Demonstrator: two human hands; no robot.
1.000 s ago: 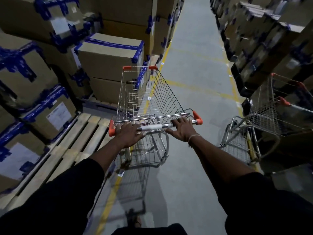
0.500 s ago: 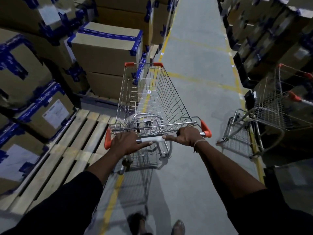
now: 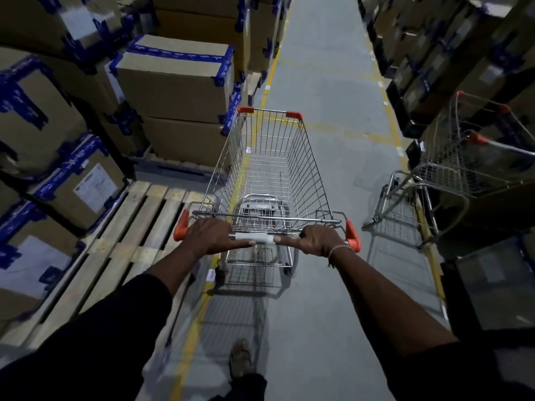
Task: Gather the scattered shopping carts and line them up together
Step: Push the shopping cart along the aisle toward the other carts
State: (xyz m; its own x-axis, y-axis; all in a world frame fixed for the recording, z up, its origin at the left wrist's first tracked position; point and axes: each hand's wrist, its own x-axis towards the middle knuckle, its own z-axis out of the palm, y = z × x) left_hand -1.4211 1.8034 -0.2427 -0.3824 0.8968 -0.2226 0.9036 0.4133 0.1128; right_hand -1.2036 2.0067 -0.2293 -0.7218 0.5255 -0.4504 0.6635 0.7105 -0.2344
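Note:
An empty wire shopping cart (image 3: 269,157) with orange corner caps stands straight ahead of me in the aisle. My left hand (image 3: 212,235) grips the left part of its handle bar, and my right hand (image 3: 314,240) grips the right part, index fingers lying along the bar. A second wire cart (image 3: 463,157) with orange trim is parked at the right edge of the aisle, against the stacked boxes, angled away from mine. Part of that cart runs out of the picture.
Taped cardboard boxes (image 3: 173,79) are stacked on the left, and a bare wooden pallet (image 3: 121,241) lies beside my cart. Dark box stacks (image 3: 434,53) line the right. A grey concrete aisle (image 3: 327,82) with yellow floor lines runs forward. My sandalled foot (image 3: 240,358) shows below.
The cart I hold has swung from pointing left to pointing straight down the aisle and rolled forward. The parked cart on the right has come closer.

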